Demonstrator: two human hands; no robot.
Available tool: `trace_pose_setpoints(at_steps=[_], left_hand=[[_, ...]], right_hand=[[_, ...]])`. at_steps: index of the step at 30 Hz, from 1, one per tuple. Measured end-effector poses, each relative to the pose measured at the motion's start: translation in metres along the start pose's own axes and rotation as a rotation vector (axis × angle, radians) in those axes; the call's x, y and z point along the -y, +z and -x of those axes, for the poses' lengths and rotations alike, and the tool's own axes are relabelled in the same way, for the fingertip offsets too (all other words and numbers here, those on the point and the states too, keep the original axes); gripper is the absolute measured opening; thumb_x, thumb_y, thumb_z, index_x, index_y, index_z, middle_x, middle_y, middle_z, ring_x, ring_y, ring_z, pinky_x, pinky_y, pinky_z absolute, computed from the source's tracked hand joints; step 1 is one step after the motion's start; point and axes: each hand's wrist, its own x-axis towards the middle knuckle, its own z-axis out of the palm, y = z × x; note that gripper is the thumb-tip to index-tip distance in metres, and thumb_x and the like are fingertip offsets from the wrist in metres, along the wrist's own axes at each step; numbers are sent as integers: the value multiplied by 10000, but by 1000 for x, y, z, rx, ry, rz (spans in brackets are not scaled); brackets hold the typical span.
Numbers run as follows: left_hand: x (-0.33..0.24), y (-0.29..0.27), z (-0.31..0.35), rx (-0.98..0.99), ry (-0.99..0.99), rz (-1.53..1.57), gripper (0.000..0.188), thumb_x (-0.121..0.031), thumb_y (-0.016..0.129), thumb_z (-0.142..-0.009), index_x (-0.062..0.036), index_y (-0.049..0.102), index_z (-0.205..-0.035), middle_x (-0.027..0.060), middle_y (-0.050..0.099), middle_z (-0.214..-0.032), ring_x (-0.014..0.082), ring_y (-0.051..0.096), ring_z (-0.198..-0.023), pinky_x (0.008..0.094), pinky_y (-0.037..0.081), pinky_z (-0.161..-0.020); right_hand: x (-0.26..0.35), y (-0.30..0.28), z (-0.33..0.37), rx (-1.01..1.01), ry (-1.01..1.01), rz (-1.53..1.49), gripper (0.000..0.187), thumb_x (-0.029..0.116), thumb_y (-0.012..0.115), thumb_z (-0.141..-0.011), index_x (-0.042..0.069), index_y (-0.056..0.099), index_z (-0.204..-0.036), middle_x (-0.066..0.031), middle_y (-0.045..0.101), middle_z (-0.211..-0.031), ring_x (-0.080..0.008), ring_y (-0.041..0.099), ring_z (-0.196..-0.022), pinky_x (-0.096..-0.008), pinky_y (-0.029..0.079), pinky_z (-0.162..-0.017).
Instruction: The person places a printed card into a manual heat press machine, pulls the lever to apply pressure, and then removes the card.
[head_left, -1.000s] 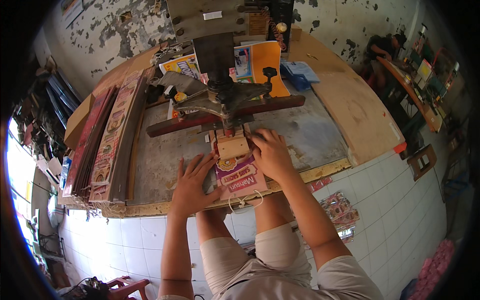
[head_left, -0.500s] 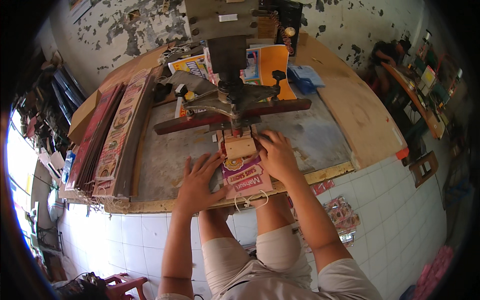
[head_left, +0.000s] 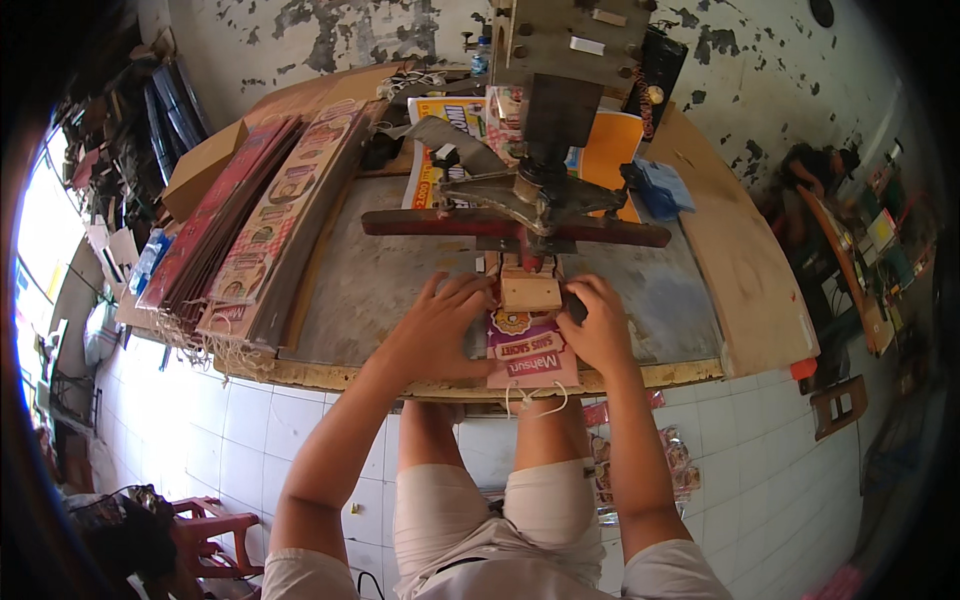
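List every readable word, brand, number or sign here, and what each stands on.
Wording is left uncopied; only its places follow.
Flat pink-and-purple card: large, legible lettering.
Yellow-and-white paper sheet: large lettering, partly hidden.
Long pink printed strips, left: smaller print, mostly too small to read.

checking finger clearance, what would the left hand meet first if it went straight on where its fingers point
Probably the left side of the wooden block; the left hand is close beside it, though whether the two touch is unclear.

Red stool [head_left: 214, 526] on white tiled floor [head_left: 750, 460]; patchy wall [head_left: 765, 70]; co-worker [head_left: 812, 168] far right.
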Motion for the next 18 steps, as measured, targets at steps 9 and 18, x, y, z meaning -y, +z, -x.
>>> trace_pose_setpoints(at_steps=[9, 18], left_hand=[[4, 5, -3, -21, 20, -5, 779, -556, 846, -745, -32, 634, -1280, 191, 562, -1575, 368, 439, -1543, 642, 294, -1298], [5, 11, -4, -14, 21, -80, 817, -614, 830, -754, -19, 616, -1272, 207, 554, -1571, 390, 436, -1538, 661, 281, -1297]], right_hand=[[1, 0, -3, 0, -25, 0, 351, 106, 780, -822, 5, 738, -1155, -130, 697, -1242, -381, 647, -1187, -491, 524, -1026], [-1, 1, -4, 2, -43, 2, 345, 97, 773, -827, -4, 732, -1154, -146, 695, -1241, -394, 643, -1179, -489, 527, -1030]])
